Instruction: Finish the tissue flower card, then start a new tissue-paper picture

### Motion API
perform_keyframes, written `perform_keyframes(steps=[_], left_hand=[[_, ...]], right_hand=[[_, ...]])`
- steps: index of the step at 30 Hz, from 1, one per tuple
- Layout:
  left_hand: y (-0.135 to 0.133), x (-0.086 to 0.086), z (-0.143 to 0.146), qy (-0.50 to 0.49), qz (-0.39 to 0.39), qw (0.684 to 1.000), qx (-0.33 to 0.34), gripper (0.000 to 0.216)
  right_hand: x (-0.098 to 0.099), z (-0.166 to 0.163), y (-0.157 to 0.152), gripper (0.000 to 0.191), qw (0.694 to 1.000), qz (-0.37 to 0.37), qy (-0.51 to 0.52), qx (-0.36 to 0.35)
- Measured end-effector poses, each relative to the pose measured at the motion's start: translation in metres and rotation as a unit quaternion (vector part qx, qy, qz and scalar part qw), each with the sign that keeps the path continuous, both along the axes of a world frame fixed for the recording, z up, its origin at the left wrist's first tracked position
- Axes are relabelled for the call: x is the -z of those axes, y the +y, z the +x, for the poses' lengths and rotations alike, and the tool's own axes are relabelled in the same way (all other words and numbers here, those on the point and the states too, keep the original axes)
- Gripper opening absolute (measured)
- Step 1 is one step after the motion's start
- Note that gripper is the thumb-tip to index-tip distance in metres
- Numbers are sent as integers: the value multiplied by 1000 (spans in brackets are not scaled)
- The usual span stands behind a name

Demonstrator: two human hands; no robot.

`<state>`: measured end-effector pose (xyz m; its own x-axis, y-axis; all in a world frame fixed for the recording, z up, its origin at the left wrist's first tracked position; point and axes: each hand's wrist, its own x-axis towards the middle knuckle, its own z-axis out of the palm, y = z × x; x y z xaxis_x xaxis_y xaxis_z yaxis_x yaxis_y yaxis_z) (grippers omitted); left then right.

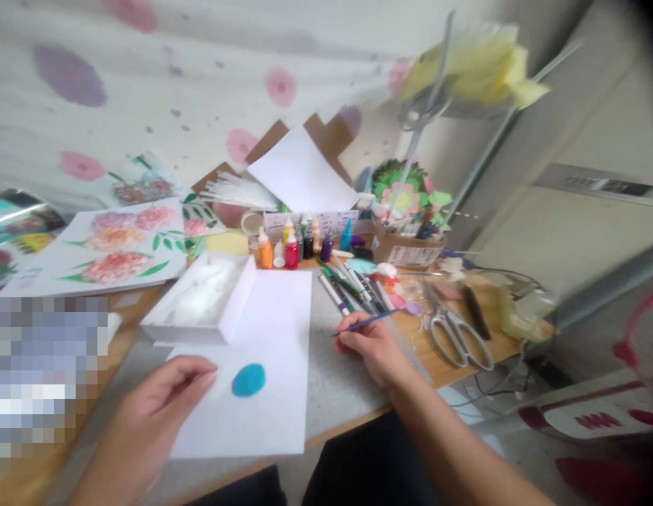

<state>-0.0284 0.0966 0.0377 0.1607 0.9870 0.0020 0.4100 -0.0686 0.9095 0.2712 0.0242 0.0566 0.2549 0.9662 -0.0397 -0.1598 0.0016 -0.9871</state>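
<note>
Blue oval (249, 380): a rounded patch on the white paper (276, 425), just right of the left fingertips
Left hand (160, 404): thumb and fingers pinched together over the paper — I cannot tell whether they grip anything
Right hand (375, 351): grasps a slim blue tool (376, 318), brush-like, beside the paper
White box (183, 333): open-topped, at the paper's upper left
Farther back: small coloured bottles (291, 251) — markers (352, 284) and scissors (457, 337) to their right

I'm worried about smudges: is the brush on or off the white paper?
Off: the right hand holds the brush, its tip over the grey mat, right of the white paper.
</note>
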Motion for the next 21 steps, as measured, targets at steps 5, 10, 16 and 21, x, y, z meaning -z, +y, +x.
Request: perform_keyframes(steps=[5,10,16,21], left_hand=[[-9,-15,14,-106,-53,993,-2,44],[-12,-16,16,-118,-81,989,29,46],[-11,-9,10,-68,-72,994,50,40],[-12,-11,10,-40,-63,996,48,39]], right_hand=[[5,5,-1,21,1000,8,16,-7],[5,5,-3,16,1000,7,7,-8],[5,6,-5,17,1000,5,14,-27],[5,3,-4,19,998,29,25,-52]])
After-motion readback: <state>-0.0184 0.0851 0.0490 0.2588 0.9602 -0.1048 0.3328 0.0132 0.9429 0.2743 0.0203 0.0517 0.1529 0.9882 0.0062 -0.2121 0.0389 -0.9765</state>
